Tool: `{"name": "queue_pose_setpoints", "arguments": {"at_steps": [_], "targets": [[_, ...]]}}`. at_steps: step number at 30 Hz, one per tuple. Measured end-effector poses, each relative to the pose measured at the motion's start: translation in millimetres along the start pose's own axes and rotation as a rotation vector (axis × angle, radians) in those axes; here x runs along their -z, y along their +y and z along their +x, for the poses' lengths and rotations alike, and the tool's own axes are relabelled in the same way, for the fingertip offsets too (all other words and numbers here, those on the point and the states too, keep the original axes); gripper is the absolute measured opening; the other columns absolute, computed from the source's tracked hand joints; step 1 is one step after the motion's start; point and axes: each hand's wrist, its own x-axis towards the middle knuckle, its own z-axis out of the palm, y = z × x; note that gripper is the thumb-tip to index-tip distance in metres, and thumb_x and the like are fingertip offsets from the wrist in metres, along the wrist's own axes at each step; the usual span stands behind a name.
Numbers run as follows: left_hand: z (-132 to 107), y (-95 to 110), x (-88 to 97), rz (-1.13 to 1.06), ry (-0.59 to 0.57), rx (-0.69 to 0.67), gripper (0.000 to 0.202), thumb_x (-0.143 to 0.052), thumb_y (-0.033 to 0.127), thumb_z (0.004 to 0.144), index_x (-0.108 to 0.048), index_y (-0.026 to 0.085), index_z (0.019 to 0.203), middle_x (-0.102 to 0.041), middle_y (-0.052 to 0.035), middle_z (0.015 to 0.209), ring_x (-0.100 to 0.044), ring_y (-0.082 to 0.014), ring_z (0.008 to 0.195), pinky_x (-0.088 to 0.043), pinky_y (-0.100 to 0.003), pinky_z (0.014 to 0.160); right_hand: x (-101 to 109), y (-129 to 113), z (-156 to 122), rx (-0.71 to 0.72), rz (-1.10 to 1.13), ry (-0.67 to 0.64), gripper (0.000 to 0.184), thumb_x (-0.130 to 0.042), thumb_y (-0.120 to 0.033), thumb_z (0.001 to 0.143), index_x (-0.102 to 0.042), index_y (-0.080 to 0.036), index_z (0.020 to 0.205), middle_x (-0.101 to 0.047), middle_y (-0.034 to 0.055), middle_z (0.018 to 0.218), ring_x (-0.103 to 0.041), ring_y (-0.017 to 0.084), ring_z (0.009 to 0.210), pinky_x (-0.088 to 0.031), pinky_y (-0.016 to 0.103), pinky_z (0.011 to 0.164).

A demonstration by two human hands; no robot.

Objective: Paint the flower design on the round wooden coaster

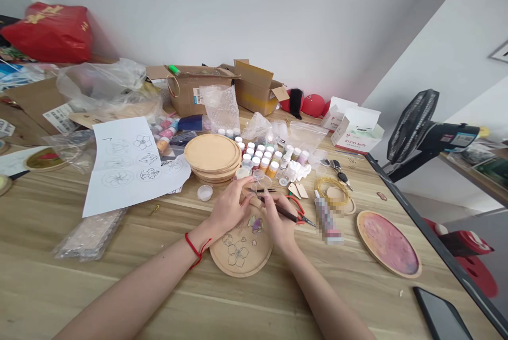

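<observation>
My right hand [279, 222] grips a slim dark-handled tool [286, 213] like a pen, its thin tip pointing left; I cannot tell its exact kind. Close to that tip, my left hand [232, 203] has its fingers pinched together, and whatever they hold is too small to make out. Both hands are over the far part of a round wooden plate [242, 269]. Flower outlines [237, 254] are drawn on the plate, with a purple-painted patch [257, 224] near my right hand. Red-handled pliers [304, 218] lie just right of that hand.
Several paint pots [264, 163] and stacked wooden plates [212, 152] stand behind. A sheet of flower drawings [123, 171] lies left. To the right are a paint tube [326, 218], a coil of yellow wire [331, 192], a pink-painted plate [389, 245], a phone [440, 313] and a fan [415, 126].
</observation>
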Motion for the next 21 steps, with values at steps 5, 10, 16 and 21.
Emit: {"name": "queue_pose_setpoints", "arguments": {"at_steps": [5,10,16,21], "targets": [[1.0,1.7,1.7,-0.011,0.005,0.006,0.046,-0.057,0.014,0.091,-0.045,0.022,0.135,-0.066,-0.0093,0.126,-0.064,-0.0228,0.118,-0.054,-0.041,0.099,3.5,1.0,-1.3,0.415,-0.215,-0.094,0.024,-0.052,-0.025,0.095,-0.055,-0.022,0.071,-0.058,0.0015,0.065,-0.053,0.017,0.064,-0.043,0.032,0.063],[1.1,0.9,0.1,-0.006,0.016,-0.011,0.043,-0.057,0.017,0.093,-0.046,0.022,0.134,-0.067,-0.0089,0.126,-0.064,-0.0215,0.118,-0.053,-0.040,0.100,5.0,4.0,-0.6,0.720,-0.421,-0.100,0.013,-0.051,-0.014,0.093,-0.057,-0.021,0.083,-0.060,0.0045,0.073,-0.055,0.021,0.074,-0.041,0.035,0.067],[-1.3,-1.0,-0.7,-0.005,-0.040,-0.022,0.041,-0.052,0.011,0.092,-0.048,0.022,0.132,-0.067,-0.0077,0.126,-0.064,-0.0211,0.118,-0.054,-0.040,0.100,1.5,1.6,-2.1,0.695,-0.525,-0.119,0.021,-0.049,-0.016,0.092,-0.053,-0.021,0.072,-0.057,0.0026,0.065,-0.052,0.019,0.065,-0.039,0.035,0.067],[-0.9,1.5,1.2,0.011,-0.055,-0.030,0.046,-0.049,0.008,0.091,-0.047,0.022,0.134,-0.067,-0.0076,0.127,-0.063,-0.0215,0.119,-0.054,-0.041,0.100,-0.1,-2.7,-1.8,0.125,-0.223,-0.058,0.033,-0.050,-0.038,0.095,-0.049,-0.023,0.066,-0.057,-0.0019,0.052,-0.055,0.016,0.048,-0.039,0.029,0.050]]}}
